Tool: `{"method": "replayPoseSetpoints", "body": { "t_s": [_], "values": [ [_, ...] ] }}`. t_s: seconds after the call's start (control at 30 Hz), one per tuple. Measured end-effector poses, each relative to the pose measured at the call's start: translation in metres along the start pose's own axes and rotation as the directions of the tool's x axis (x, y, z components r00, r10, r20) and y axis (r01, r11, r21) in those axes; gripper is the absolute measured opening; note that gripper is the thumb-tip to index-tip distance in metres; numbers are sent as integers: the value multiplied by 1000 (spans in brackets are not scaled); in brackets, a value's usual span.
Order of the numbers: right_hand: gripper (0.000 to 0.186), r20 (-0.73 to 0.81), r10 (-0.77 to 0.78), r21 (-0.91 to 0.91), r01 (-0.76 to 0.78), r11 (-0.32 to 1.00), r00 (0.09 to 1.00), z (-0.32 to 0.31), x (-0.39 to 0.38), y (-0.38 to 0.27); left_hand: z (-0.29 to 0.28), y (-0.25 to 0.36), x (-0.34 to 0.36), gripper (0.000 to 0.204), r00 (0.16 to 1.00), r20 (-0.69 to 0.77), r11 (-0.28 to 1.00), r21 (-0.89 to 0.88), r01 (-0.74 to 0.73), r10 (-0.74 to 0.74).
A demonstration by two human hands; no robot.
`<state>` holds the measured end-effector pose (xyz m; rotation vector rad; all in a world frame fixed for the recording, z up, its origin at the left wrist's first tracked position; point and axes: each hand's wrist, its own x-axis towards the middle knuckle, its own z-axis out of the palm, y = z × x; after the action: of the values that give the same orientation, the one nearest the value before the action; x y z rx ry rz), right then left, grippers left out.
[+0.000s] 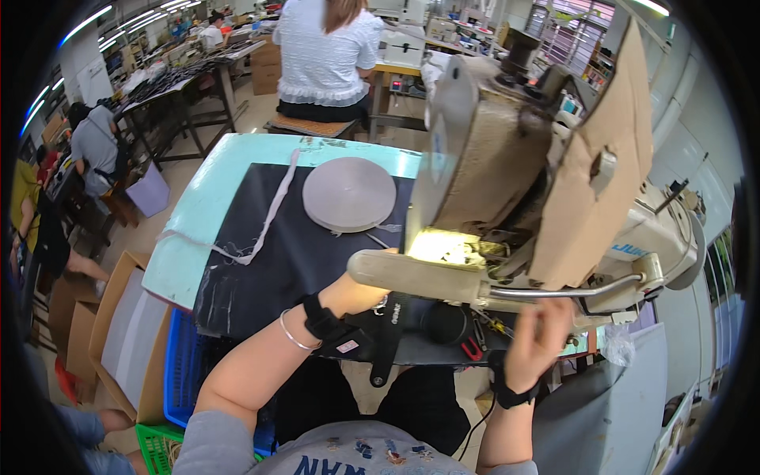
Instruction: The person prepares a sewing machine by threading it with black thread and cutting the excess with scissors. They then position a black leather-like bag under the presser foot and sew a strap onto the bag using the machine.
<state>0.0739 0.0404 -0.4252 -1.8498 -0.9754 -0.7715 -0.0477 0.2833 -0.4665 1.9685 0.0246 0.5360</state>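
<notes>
In front of me stands a sewing machine [491, 150], its lamp lighting the needle area. My left hand [360, 291] reaches under the machine's pale horizontal arm [419, 273]; its fingertips are hidden there, so what they hold cannot be seen. Beside its wrist, a long black strap [386, 340] hangs over the table's near edge. My right hand [542, 336] is raised just below the metal bar [566, 291] at the machine's right, thumb and bent fingers apart, with nothing visible in them.
A roll of grey tape [349, 194] lies on the black mat [261, 229], beside a loose pale strip [273, 210]. Near the edge are a round black object [445, 323] and a red U-shaped item [473, 349]. A blue crate [180, 368] and cardboard box [119, 340] stand left. A person [326, 55] sits ahead.
</notes>
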Motion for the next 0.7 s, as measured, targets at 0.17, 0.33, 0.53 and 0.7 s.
{"method": "replayPoseSetpoints", "body": {
  "t_s": [0.17,0.33,0.53,0.7],
  "values": [
    [39,-422,236,-88,-299,950,875,-73,4,80,1,5,1,20,998,-8,997,-43,-58,58],
    [46,-149,91,-502,-155,851,985,-96,2,89,-2,-12,-11,22,996,-72,920,393,-10,42],
    [52,-175,56,-497,-138,857,983,-97,-11,106,1,10,0,9,999,-18,993,108,-41,44],
    [45,-203,24,-442,-114,890,979,-91,-19,119,-4,25,-1,33,994,33,994,-20,105,-105]
  ]
}}
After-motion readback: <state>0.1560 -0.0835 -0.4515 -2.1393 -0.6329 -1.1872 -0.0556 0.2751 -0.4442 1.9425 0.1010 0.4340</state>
